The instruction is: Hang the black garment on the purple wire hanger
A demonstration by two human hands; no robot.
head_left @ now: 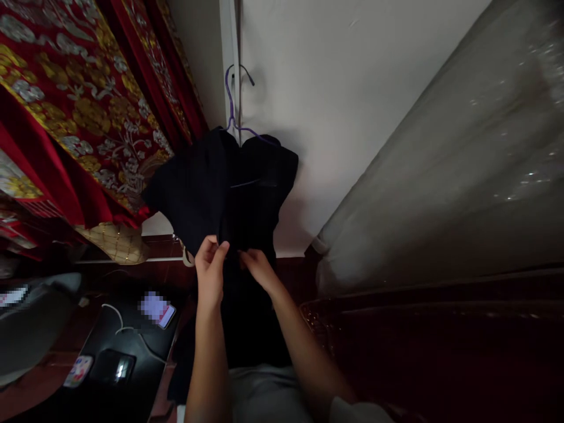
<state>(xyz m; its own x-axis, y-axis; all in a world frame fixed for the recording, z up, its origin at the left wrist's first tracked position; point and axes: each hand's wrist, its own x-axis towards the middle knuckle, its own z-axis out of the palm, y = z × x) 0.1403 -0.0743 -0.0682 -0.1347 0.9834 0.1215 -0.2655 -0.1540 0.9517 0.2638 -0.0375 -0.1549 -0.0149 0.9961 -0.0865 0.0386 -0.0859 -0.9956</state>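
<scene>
A black short-sleeved garment (194, 182) hangs in front of me on a purple wire hanger (231, 97), hooked on a narrow pale strip against the wall. My left hand (210, 258) is closed, pinching the garment's front edge between thumb and fingers. Slightly lower and to the right, my right hand (258, 267) is closed at the opposite side of the front opening. Its fingertips meet the dark cloth, and whatever small part they grip is lost in shadow. Below the hands the black fabric runs down toward my lap.
Red curtains with gold and silver embroidery (88, 106) hang at the left. A lit phone (157, 309), a white cable (118, 317) and a dark device (113, 367) lie on a black table (145, 364). Greyish translucent sheeting (432, 194) covers something large on the right.
</scene>
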